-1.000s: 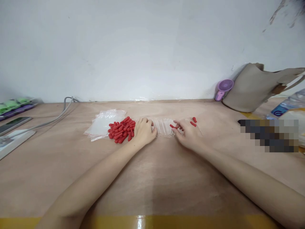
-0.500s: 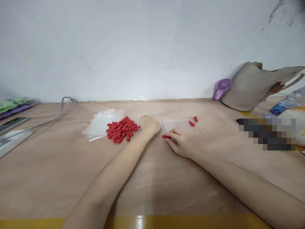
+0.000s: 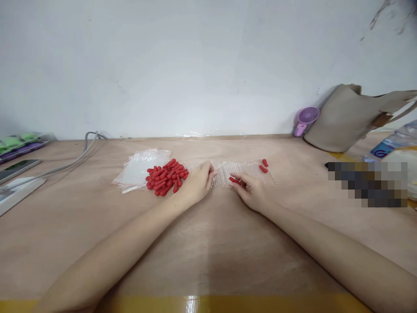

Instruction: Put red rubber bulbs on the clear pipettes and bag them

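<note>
A red rubber dropper bulb is pinched between the thumb and fingers of my right hand. My left hand is closed, its thumb and fingertips together; a thin clear glass tube appears to stick out from them toward the right. Beneath and between both hands lies a row of clear glass tubes. Just left of my left hand is a heap of red bulbs. Two more red bulbs lie beyond my right hand, one close to the end of a single tube.
Clear plastic bags are stacked left of the heap. A grey cable, a phone and a white box lie farther left. At the back right stand a purple fan, a beige bag and a bottle.
My left hand has drawn back left and turned, fingers now pinched, with a tube seemingly in them. My right hand moved slightly right with its bulb. A bulb at the far right looks shifted.
</note>
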The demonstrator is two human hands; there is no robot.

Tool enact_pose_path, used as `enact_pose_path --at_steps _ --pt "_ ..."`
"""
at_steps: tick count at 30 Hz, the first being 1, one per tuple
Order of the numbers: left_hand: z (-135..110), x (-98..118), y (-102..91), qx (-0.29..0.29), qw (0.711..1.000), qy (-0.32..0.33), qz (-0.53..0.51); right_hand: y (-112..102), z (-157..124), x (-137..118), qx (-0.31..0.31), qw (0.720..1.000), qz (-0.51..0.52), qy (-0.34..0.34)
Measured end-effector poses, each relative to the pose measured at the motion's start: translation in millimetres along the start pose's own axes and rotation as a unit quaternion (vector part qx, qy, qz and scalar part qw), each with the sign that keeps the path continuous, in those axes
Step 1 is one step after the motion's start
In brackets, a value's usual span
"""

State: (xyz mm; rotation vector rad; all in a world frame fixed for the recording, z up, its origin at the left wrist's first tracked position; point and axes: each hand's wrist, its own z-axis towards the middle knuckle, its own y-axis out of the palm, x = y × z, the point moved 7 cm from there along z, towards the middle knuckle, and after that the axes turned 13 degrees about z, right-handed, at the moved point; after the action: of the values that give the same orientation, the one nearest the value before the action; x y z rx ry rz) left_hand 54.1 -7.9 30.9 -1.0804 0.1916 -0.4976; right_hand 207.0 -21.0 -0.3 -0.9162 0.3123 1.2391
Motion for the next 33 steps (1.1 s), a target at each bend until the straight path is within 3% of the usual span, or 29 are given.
enact_pose_path --at_steps 6,18,33 --pt "-40.3 -4.3 4.2 0.033 0.996 0.064 -0.045 4.9 -0.3 -15.4 -0.056 0.997 0.019 -0.043" --pt "-38.9 -2.1 6.8 0.025 0.995 0.082 -0.048 5.8 1.8 -29.0 -0.076 0.995 0.012 -0.06" --pt "-45.3 11.3 3.4 0.057 0.981 0.183 -0.029 11.2 -5.2 -16.1 -0.101 0.99 0.058 -0.078"
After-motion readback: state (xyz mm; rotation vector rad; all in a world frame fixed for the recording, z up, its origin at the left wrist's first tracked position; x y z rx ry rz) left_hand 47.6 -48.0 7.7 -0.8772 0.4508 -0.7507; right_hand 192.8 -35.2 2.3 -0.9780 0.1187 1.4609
